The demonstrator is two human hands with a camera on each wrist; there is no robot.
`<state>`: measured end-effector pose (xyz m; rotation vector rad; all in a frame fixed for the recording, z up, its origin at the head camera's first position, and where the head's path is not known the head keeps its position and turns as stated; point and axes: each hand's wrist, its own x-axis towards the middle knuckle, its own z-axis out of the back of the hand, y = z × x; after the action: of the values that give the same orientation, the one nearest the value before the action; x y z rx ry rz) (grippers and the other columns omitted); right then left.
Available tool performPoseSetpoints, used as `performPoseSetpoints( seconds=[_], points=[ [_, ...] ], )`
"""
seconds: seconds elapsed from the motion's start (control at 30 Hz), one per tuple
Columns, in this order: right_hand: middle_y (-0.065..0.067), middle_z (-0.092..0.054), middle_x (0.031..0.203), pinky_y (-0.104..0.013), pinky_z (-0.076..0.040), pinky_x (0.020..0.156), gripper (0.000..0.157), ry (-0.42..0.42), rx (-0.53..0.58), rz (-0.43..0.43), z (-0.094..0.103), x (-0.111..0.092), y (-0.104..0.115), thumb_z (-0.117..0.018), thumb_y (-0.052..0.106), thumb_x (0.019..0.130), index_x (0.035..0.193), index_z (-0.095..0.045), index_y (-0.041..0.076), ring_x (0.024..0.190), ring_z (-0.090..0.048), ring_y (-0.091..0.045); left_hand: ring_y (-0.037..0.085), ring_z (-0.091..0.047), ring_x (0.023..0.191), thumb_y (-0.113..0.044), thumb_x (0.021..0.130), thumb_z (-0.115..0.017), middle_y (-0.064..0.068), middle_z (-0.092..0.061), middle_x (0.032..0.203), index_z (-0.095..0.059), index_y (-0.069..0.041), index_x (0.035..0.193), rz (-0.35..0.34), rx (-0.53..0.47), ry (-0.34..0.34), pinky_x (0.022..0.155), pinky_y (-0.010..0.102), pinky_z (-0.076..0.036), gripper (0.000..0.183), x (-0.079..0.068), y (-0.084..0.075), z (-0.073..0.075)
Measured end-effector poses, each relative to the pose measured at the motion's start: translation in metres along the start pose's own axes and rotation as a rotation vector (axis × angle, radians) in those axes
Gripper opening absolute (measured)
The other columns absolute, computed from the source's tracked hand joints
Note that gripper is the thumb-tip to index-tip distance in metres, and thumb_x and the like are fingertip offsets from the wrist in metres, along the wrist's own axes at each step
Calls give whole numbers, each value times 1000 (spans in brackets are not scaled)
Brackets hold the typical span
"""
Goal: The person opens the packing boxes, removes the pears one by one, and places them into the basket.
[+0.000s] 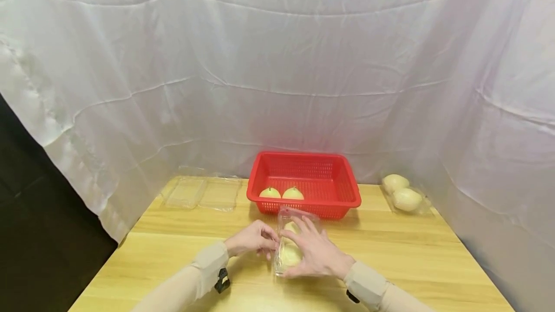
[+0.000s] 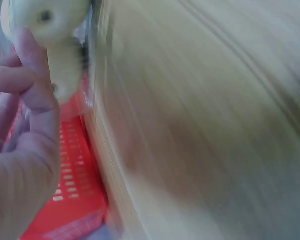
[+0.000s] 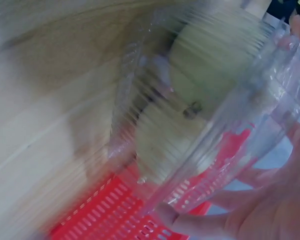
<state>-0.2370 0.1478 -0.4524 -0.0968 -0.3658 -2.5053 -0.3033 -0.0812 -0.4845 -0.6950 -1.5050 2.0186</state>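
A clear plastic clamshell box (image 1: 279, 266) with two pale yellow pears (image 1: 289, 255) inside is held tilted over the table, just in front of the red basket. My right hand (image 1: 318, 249) spreads over its top and right side, thumb near the front end and fingers toward the back, gripping it. At the box's left edge, my left hand (image 1: 256, 239) pinches the rim with bent fingers. The right wrist view shows the ribbed plastic (image 3: 210, 100) over the pears, blurred. In the left wrist view, a fingertip of the left hand (image 2: 27, 110) overlaps a pear (image 2: 50, 20).
The red basket (image 1: 303, 203) stands at the back middle with two pears (image 1: 293, 193) in it. An opened clear box (image 1: 218, 194) lies at the back left. At the back right sits another clear package with two pears (image 1: 406, 200). Pale curtains (image 1: 295, 61) hang behind the wooden table (image 1: 173, 254).
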Motion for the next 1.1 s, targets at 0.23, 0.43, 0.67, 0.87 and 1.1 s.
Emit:
performPoseSetpoints(
  seconds=[0.23, 0.43, 0.67, 0.87, 1.1],
  points=[
    [-12, -29, 156, -71, -33, 102, 87, -14, 103, 183, 15, -3, -16, -69, 73, 72, 143, -43, 31, 145, -26, -35, 15, -65, 53, -2, 86, -69, 15, -72, 75, -67, 2, 101, 23, -44, -37, 47, 23, -51, 16, 1, 0, -3],
    [-12, -26, 158, -63, -41, 100, 73, 0, 257, 209, 24, -9, -28, -73, 53, 80, 141, -41, 31, 144, -28, -35, 16, -66, 52, 0, 85, -69, 15, -71, 73, -64, 5, 106, 44, -81, -32, 52, 28, -56, 22, 0, 1, -4],
    [-16, -31, 154, -62, -39, 104, 33, -128, 377, 135, 38, -16, -31, -58, 27, 97, 126, -46, 18, 140, -36, -38, 14, -65, 52, 1, 84, -70, 14, -71, 74, -63, 7, 106, 62, -101, -55, 53, 28, -56, 24, -1, -1, -5],
    [-18, -36, 149, -52, -47, 97, 18, -242, 429, 58, 57, -21, -36, -58, 26, 98, 108, -47, 16, 140, -35, -39, 13, -65, 51, 2, 84, -70, 11, -71, 72, -63, 10, 107, 60, -110, -57, 52, 26, -56, 25, -2, -2, -5],
    [-11, -46, 143, -47, -48, 97, 32, -205, 374, 85, 77, -35, -51, -56, 15, 98, 129, -55, 19, 128, -50, -31, 13, -65, 51, 1, 84, -71, 12, -71, 72, -64, 8, 106, 47, -87, -60, 53, 27, -56, 24, -1, 0, -1]
  ],
)
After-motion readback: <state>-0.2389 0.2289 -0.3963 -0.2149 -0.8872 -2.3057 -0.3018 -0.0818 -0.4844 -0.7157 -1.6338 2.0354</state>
